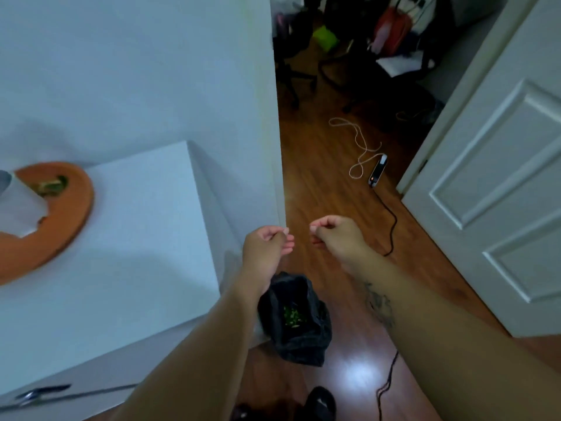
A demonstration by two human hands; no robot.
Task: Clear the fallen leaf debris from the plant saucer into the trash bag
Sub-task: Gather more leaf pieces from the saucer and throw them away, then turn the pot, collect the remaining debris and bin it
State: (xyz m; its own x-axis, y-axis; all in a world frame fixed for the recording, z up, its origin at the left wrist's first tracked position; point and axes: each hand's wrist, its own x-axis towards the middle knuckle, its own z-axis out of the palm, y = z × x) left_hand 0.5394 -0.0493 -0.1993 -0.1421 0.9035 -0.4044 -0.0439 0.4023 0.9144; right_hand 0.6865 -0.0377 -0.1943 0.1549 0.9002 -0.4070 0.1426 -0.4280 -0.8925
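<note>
An orange plant saucer [69, 214] sits at the left of the white table [136, 253], with a white pot [15, 208] standing on it. A few green and brown bits of leaf debris [51, 186] lie on the saucer behind the pot. A black trash bag [315, 338] stands open on the floor by the table's right corner, with green leaf bits [292, 316] inside. My left hand [267, 244] and my right hand [337, 235] hover side by side above and beyond the bag. The fingers of both are curled and pinched, and nothing shows in them.
A white wall corner [273, 147] rises just beyond my hands. A white door [501, 177] stands at the right. A power strip [378, 173], a white cord [361, 147] and a black cable [393, 226] lie on the wood floor. A metal tool [39, 393] rests at the table's front edge.
</note>
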